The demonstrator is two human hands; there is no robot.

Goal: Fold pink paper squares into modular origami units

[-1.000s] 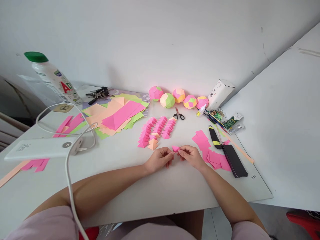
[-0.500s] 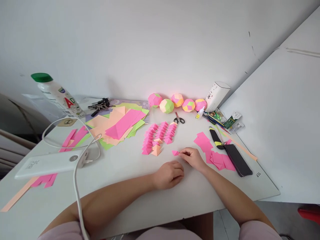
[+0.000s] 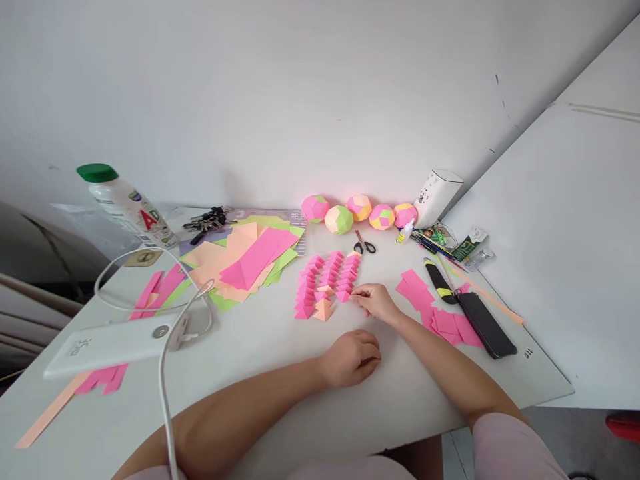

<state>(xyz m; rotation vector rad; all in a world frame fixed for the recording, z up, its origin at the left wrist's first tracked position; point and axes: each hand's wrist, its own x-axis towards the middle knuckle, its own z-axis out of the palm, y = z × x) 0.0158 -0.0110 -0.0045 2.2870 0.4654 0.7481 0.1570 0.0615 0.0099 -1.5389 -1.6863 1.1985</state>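
Three rows of folded pink paper pieces [image 3: 330, 270] lie mid-table, with an orange folded piece [image 3: 323, 309] at the near end of the middle row. At the near end of the right-hand row, my right hand [image 3: 374, 302] has its fingertips pinched on a folded pink piece [image 3: 344, 295]. Resting on the table nearer to me, my left hand [image 3: 353, 358] has its fingers curled in; whether anything is inside them is hidden. Scissors [image 3: 365, 244] lie beyond the rows, and several multicoloured paper balls [image 3: 339, 219] stand by the wall.
Loose coloured sheets [image 3: 250, 260], a white power bank [image 3: 113, 343] with a cable, and a green-capped bottle [image 3: 127, 207] are on the left. Pink paper squares [image 3: 443, 323], a black phone [image 3: 483, 323], a cutter [image 3: 440, 281] and a glue bottle [image 3: 405, 231] lie on the right.
My right hand has moved forward and left with the pink piece, up to the right-hand row. My left hand stays curled on the table. The whole view has shifted slightly.
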